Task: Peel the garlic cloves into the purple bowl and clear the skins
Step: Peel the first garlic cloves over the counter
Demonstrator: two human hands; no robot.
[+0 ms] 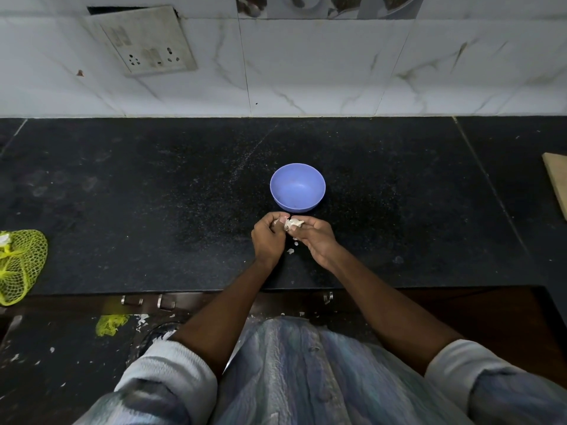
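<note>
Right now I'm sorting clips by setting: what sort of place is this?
Likely a home kitchen: black stone counter, tiled wall with a socket, hands peeling garlic.

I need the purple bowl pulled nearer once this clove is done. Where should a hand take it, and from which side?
Take the purple bowl by its rim, pinched thumb inside and fingers outside, probably at the near edge. It stands upright and open, looks empty, and has no handle. Both the left hand and right hand hold the garlic just in front of that edge, so coming from the near side looks shortest.
</note>
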